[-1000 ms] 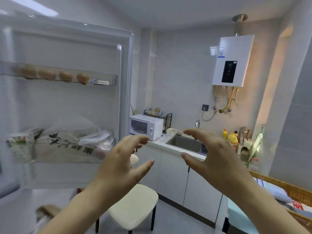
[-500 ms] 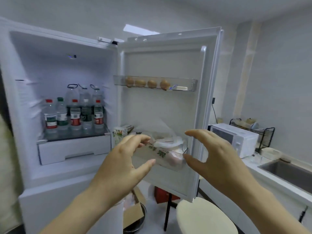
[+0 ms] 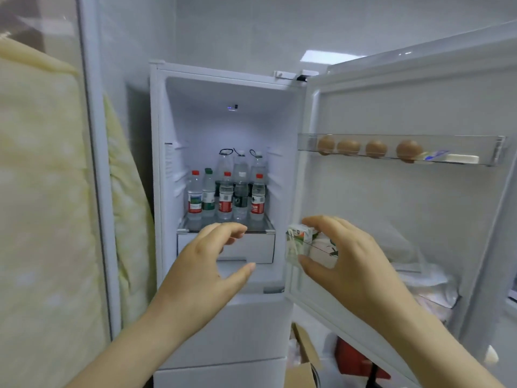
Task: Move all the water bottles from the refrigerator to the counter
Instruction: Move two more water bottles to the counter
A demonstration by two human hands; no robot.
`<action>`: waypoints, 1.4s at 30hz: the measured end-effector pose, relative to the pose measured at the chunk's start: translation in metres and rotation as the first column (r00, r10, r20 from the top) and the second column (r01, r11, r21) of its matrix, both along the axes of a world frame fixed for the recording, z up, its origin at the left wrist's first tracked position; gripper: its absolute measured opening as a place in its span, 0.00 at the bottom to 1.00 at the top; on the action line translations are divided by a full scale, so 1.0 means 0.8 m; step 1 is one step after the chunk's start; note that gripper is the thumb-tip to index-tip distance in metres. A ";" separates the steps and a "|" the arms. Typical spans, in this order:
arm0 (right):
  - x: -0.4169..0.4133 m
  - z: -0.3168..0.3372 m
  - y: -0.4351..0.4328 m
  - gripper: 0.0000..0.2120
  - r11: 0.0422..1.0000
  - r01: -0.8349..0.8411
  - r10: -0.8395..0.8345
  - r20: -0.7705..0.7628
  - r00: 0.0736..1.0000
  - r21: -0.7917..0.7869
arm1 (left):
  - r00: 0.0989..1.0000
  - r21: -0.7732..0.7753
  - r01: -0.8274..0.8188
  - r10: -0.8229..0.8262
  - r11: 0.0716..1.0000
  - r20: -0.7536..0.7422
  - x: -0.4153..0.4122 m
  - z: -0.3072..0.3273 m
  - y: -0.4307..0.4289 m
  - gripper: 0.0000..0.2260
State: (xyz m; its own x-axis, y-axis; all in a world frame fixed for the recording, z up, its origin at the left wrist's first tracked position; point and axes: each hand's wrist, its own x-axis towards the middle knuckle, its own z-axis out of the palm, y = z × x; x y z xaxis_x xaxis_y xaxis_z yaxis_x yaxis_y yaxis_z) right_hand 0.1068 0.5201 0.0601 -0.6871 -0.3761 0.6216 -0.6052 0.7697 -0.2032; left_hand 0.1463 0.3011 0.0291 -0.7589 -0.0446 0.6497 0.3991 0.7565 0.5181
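change: view has swung left since the earlier frames; refrigerator [image 3: 223, 191] now sits centre frame, microwave and sink gone from view, both hands kept raised.
bottles: water bottles [image 3: 226, 191] stand upright in a tight cluster on the glass shelf [image 3: 184, 226], small ones in front, taller looped-cap ones behind; none out yet.
left hand [image 3: 207, 264]: empty, fingers spread apart, in front of the drawer below the shelf, short of the bottles.
right hand [image 3: 347, 261]: empty, fingers apart, in front of the door bin holding a carton [image 3: 299, 236]; contact with it unclear.
door: open door [image 3: 405, 205], eggs [image 3: 369, 148] in upper rack.
risk: packed cluster, so pulling a front bottle may tip its neighbours; likely cold and slippery, may slide in the grip; a right arm swing could clip the door bin or carton.
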 end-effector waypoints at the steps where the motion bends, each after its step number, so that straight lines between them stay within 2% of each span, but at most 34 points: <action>1: -0.009 0.001 -0.014 0.25 1.000 -0.013 0.013 -0.003 1.000 -0.002 | 1.000 -0.002 -0.012 0.012 1.000 -0.002 -0.006 0.002 -0.014 0.21; 9: -0.080 0.007 -0.123 0.25 0.998 -0.049 0.048 -0.013 0.999 -0.035 | 0.999 0.011 -0.046 0.046 0.999 0.002 -0.068 0.003 -0.120 0.21; 15: -0.135 -0.003 -0.166 0.25 0.999 -0.031 0.031 0.003 1.000 -0.037 | 0.999 0.028 -0.038 0.038 0.999 0.019 -0.122 -0.009 -0.165 0.20; 23: -0.233 -0.013 -0.187 0.24 0.996 -0.055 0.056 0.012 0.998 -0.073 | 0.997 0.034 -0.067 0.066 0.997 0.034 -0.210 -0.018 -0.185 0.20; 30: -0.339 -0.027 -0.195 0.25 0.975 -0.110 0.121 0.045 0.992 -0.194 | 0.994 0.039 -0.104 0.103 0.994 0.034 -0.298 -0.015 -0.185 0.20; 42: -0.474 -0.071 -0.220 0.24 0.948 -0.091 0.128 0.105 0.986 -0.305 | 0.984 0.096 -0.153 0.144 0.983 0.103 -0.422 -0.047 -0.195 0.19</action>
State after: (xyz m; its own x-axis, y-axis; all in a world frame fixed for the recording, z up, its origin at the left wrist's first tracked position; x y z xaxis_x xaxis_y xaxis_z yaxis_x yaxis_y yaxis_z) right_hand -0.2724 0.3438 0.0035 -0.7296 -0.2632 0.6312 -0.6384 0.5930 -0.4907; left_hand -0.1911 0.1449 -0.0084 -0.7967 -0.2246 0.5611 0.2317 0.7440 0.6267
